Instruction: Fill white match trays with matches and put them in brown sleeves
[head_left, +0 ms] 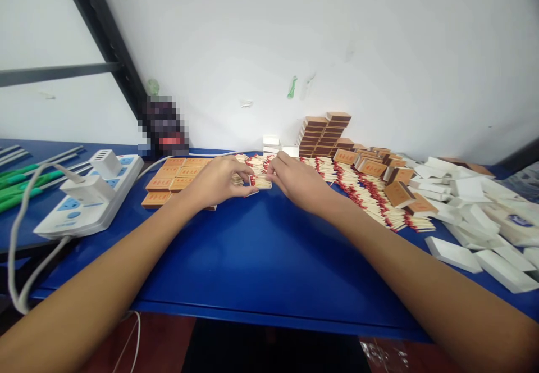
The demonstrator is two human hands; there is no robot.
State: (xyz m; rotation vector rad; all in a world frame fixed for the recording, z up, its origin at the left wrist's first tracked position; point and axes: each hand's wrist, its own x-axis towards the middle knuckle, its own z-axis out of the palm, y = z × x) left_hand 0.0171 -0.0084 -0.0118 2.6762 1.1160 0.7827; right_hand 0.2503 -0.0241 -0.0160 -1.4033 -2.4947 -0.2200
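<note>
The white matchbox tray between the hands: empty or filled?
Not empty: red-tipped matches show inside the matchbox tray. Whether it's completely full, I cannot tell.

Wooden matches (357,196); cardboard matchboxes (160,184); smooth, glossy tabletop (252,266).

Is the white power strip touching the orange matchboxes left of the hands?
Apart: the head view shows blue tabletop between the white power strip and the orange matchboxes.

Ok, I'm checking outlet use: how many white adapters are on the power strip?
2: one small adapter farther back on the power strip, one larger corded adapter nearer.
</note>
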